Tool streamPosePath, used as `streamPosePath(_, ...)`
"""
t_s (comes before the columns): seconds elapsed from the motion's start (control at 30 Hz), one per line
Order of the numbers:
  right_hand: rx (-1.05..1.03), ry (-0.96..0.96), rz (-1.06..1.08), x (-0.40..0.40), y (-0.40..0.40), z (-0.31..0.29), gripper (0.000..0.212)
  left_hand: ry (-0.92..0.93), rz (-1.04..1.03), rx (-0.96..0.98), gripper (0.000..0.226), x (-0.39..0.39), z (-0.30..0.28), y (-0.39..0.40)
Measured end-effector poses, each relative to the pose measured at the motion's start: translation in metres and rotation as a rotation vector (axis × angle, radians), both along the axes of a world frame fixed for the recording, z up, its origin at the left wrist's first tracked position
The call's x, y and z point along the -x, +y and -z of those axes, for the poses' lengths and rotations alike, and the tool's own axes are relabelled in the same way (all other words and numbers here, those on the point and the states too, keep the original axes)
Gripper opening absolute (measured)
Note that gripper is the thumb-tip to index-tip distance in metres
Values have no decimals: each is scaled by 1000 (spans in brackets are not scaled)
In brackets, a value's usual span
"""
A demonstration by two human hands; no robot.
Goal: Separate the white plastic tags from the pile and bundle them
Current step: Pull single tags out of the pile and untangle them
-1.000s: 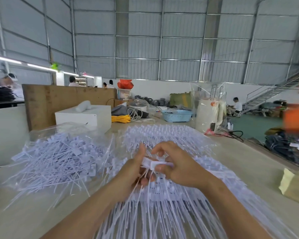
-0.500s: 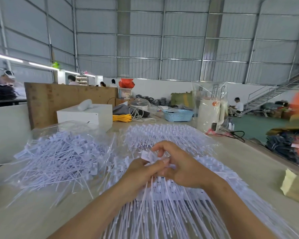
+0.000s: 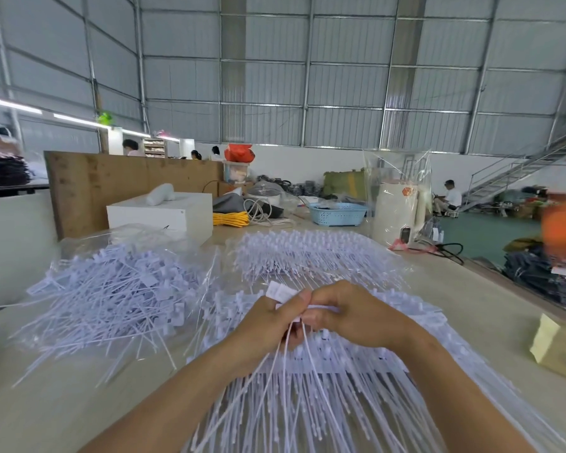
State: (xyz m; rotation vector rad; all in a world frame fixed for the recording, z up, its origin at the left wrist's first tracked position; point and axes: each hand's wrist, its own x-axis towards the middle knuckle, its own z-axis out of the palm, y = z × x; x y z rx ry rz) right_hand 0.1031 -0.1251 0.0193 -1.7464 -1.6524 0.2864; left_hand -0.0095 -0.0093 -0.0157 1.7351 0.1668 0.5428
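Observation:
Both hands meet over a big spread of white plastic tags [image 3: 324, 397] lying in rows on the table. My left hand [image 3: 268, 325] grips a small bunch of tags [image 3: 280, 291] by their flat heads, the thin tails hanging down toward me. My right hand [image 3: 350, 317] pinches the same bunch from the right, thumb against the left thumb. A loose heap of separated tags [image 3: 111, 299] lies on clear plastic to the left. More rows of tags [image 3: 307, 253] lie farther back.
A white box [image 3: 164, 214] and a wooden board [image 3: 128, 184] stand behind the left heap. A blue basket [image 3: 339, 213], yellow cord [image 3: 231, 219] and a plastic-wrapped white appliance [image 3: 397, 210] sit at the back. A tan packet [image 3: 557, 344] lies at the right table edge.
My hands have closed together on the bunch, and the left thumb has moved up against the right fingers. The view has shifted slightly.

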Motion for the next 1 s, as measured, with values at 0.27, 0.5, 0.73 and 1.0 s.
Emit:
streamPosePath(0.27,100,196,-134,-2,-9,-5,11,1,335,102,43,6,1,2)
streamPosePath(0.5,78,199,-75,-3,-9,-3,21,-3,258,207,36,4,1,-2)
streamPosePath(0.73,-108,35,35,1,-4,-7,33,-74,58,586,20,-6,-1,4)
streamPosePath(1.0,-113,-51,45,5,3,1,25,-54,-31,259,56,-3,-1,-2)
